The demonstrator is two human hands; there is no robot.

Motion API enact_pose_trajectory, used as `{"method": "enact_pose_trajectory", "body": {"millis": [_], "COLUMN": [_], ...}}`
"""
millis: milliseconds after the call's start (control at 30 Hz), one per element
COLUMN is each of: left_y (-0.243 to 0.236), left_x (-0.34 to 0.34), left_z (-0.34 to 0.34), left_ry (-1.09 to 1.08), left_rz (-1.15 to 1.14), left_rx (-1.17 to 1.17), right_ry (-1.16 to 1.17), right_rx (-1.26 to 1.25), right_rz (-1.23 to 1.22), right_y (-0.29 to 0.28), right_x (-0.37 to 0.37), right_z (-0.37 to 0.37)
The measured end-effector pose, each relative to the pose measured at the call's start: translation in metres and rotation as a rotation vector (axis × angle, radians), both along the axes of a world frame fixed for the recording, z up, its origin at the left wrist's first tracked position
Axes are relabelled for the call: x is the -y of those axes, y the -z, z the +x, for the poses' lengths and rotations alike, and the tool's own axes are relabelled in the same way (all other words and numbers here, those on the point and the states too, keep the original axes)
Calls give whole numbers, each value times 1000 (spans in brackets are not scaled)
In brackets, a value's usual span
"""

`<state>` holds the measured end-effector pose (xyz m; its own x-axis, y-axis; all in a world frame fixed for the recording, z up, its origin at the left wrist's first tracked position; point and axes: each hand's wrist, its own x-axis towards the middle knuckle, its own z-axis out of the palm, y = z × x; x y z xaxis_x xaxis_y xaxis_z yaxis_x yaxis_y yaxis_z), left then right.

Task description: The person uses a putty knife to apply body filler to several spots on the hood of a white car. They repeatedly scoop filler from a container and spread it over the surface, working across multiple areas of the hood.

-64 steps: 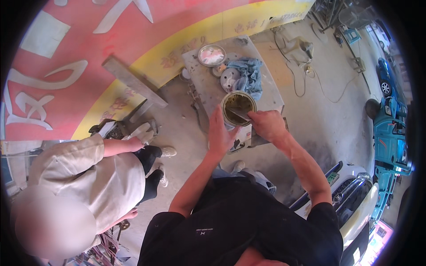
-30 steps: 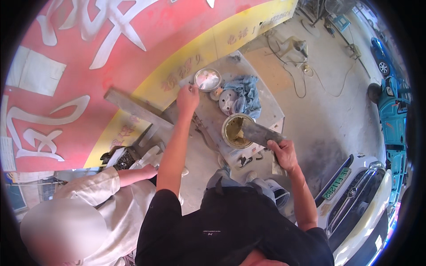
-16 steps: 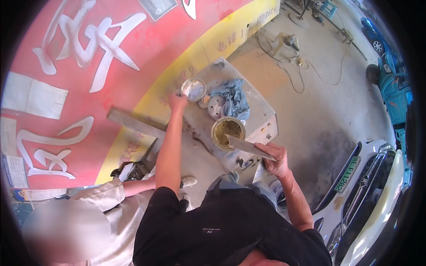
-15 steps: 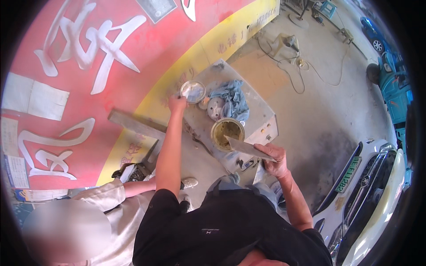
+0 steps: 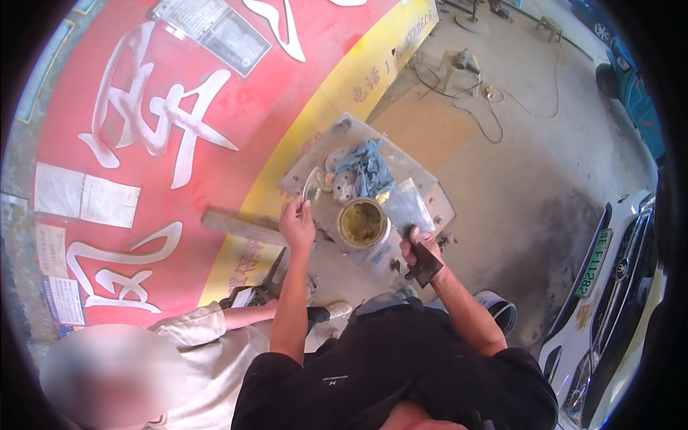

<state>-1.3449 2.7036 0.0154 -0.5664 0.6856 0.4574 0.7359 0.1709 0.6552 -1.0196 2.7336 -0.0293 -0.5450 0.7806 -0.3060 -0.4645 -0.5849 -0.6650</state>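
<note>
My left hand [image 5: 297, 223] pinches a round can lid [image 5: 313, 185], tilted nearly on edge, left of the open can. The can [image 5: 384, 233] stands on a worn grey cabinet top [image 5: 430, 185], with yellowish-brown paste [image 5: 362, 222] inside. My right hand [image 5: 421, 251] is closed on a flat, pale scraper blade [image 5: 410, 206] that slants up to the can's right. A dark flat piece [image 5: 428, 268] also sits in that hand; whether it is a second scraper I cannot tell. Behind the can lie a crumpled blue cloth [image 5: 367, 166] and a sanding disc with holes [image 5: 344, 185].
A person in light clothes [image 5: 208, 358] is close on my left. A red and yellow sign wall [image 5: 215, 186] runs along the left, with a plank [image 5: 240, 226] against it. On the right stands a white car [image 5: 602, 287]. A stool with a tool and cable [image 5: 461, 68] is farther off.
My left hand has drawn the lid nearer and tipped it up from lying flat. My right hand has turned, swinging the blade from over the can's mouth to its right side.
</note>
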Motion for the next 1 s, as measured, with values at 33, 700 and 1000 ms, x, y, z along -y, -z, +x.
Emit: {"method": "enact_pose_trajectory", "body": {"millis": [33, 700, 1000], "left_y": [-1, 10, 10], "left_x": [3, 66, 61], "left_z": [1, 115, 130], "left_ry": [13, 443, 389], "left_rz": [-7, -258, -324], "left_rx": [-39, -531, -426], "right_ry": [-5, -21, -61], "right_rx": [-59, -40, -100], "right_rz": [-30, -63, -12], "right_y": [3, 4, 5], "right_x": [1, 25, 49], "right_z": [5, 88, 130]}}
